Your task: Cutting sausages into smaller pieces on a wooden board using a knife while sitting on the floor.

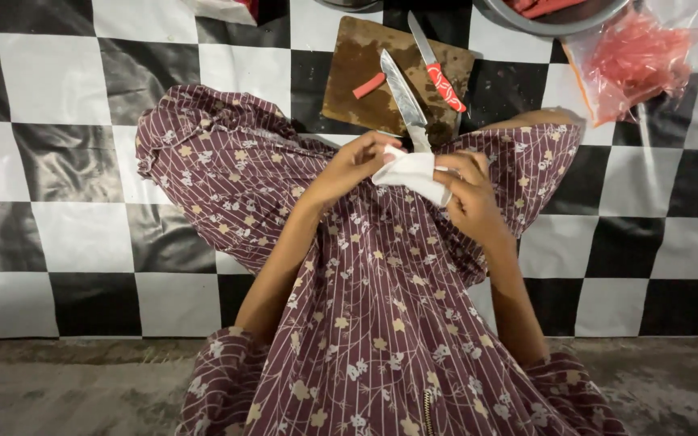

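My left hand (347, 165) and my right hand (470, 194) meet over my lap, both pinching a white cloth (414, 172). The cloth is wrapped around the lower part of a large knife (401, 95), whose bare steel blade sticks out away from me over the wooden cutting board (357, 69). The knife's handle is hidden inside the cloth and my right hand. My legs are covered by a maroon flowered dress (365, 282).
On the board lie a second knife with a red patterned handle (438, 69) and a small red stick-shaped piece (369, 85). A clear bag of red strips (636, 56) and a metal bowl (543, 20) sit at the far right. A black-and-white checkered mat (66, 161) covers the floor.
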